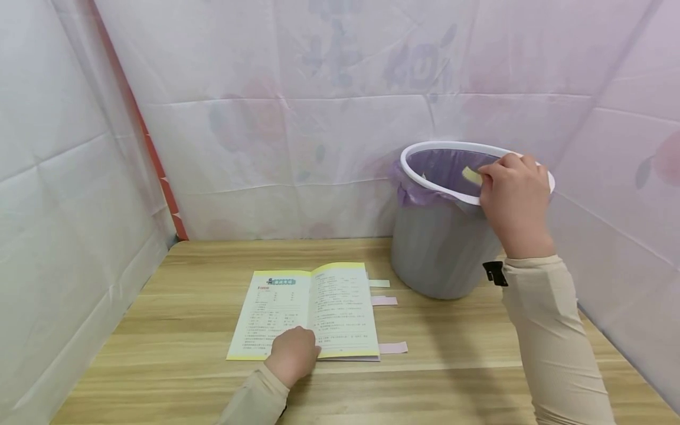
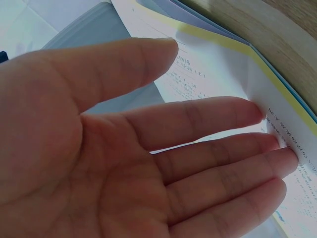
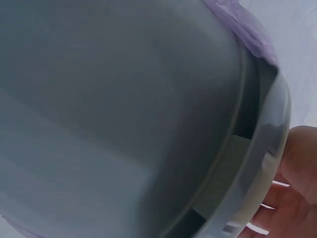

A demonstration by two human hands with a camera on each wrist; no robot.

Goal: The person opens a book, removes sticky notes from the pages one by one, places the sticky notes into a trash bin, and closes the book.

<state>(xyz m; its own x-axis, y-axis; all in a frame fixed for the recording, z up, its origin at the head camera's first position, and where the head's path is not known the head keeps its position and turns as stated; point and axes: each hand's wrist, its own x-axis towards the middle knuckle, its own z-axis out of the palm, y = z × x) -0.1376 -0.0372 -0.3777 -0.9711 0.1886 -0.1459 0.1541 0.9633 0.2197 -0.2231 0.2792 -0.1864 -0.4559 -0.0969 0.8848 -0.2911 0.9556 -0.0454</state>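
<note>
Right hand (image 1: 515,203): fingers pinching short pale-yellow strip (image 1: 470,175), at near right side of white rim (image 1: 451,145), strip over opening of round grey plastic bin (image 1: 443,248). Left hand (image 1: 294,355): fingers extended, thumb spread apart, fingertips on near middle of open yellow-edged paper booklet (image 1: 342,313). Pale-green tab (image 1: 379,283) and pink tabs (image 1: 394,347) stick out of booklet's right edge. Translucent purple bag (image 1: 411,192) lines bin. Bin at far right, booklet left of it, both on wood-grain table (image 1: 154,342).
</note>
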